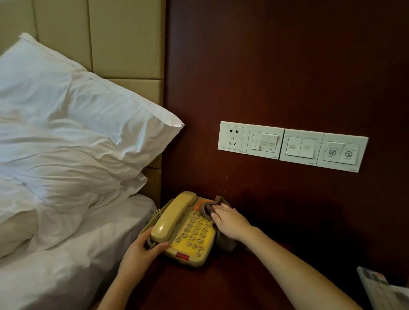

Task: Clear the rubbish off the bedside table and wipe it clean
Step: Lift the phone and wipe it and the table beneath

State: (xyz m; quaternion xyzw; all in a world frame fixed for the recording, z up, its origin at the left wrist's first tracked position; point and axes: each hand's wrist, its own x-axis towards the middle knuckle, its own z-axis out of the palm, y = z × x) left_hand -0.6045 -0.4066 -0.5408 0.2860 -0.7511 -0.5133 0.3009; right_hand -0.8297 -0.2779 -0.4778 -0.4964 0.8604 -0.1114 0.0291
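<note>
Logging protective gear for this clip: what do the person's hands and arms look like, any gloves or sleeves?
The left hand and right hand are ungloved; both forearms are bare, no sleeve in view. No watch, bracelet or ring shows.

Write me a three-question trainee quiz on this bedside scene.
1. Multiple choice: what does the right hand hold against the telephone? A) a sponge B) a brown cloth C) a paper towel
2. True or false: the left hand hangs free, touching nothing.
3. Fill in: the white wall panel has one socket at its left end and several ____ to the right of it.

Key: 1 B. 2 False, it grips the telephone's near end. 3 switches.
</note>
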